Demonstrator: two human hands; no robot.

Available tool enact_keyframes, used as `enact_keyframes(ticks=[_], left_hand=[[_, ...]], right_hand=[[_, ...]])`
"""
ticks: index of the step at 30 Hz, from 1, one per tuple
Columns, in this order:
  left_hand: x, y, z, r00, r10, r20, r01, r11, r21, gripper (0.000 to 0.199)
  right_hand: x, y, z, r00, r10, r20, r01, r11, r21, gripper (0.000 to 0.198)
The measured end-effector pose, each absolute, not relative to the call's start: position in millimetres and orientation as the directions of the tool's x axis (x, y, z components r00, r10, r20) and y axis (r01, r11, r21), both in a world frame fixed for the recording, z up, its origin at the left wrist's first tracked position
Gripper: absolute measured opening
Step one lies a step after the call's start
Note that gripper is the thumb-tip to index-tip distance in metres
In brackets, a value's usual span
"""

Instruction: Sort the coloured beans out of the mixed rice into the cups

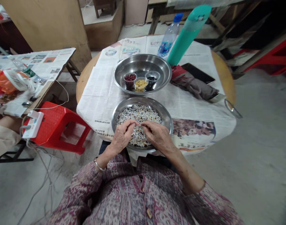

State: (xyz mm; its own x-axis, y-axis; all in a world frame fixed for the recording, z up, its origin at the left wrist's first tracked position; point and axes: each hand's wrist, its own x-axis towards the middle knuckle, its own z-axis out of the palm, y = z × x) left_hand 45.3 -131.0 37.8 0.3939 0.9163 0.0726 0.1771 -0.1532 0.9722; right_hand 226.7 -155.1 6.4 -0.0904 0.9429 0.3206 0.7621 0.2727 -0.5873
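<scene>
I see a red stool [56, 122] at left; the left hand [122, 134], thumb and forefinger drawn together, hovers over mixed grains [139, 114] in the near basin [167, 119]; three small cups [140, 89] sit in the far basin [143, 64]; the right hand [159, 136] is pinched likewise; I cannot tell whether either holds a grain; a teal bottle [188, 36] stands far right.
</scene>
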Motion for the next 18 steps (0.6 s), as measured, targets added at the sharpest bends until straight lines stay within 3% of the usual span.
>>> enact_keyframes(ticks=[12, 15, 18], left_hand=[[45.1, -126.6, 55.1, 0.227, 0.973, 0.034, -0.001, -0.035, 0.999, 0.024], [42.7, -123.1, 52.7, 0.224, 0.969, 0.099, 0.098, -0.124, 0.987, 0.021], [38.3, -119.3, 47.0, 0.329, 0.915, 0.233, 0.323, -0.341, 0.883, 0.008]], right_hand=[[226.8, -152.7, 1.2, -0.061, 0.918, 0.391, 0.739, 0.305, -0.600, 0.021], [227.0, -152.5, 3.8, -0.060, 0.916, 0.398, 0.730, 0.312, -0.608, 0.020], [227.1, -152.8, 7.1, -0.012, 0.908, 0.418, 0.711, 0.301, -0.635, 0.019]])
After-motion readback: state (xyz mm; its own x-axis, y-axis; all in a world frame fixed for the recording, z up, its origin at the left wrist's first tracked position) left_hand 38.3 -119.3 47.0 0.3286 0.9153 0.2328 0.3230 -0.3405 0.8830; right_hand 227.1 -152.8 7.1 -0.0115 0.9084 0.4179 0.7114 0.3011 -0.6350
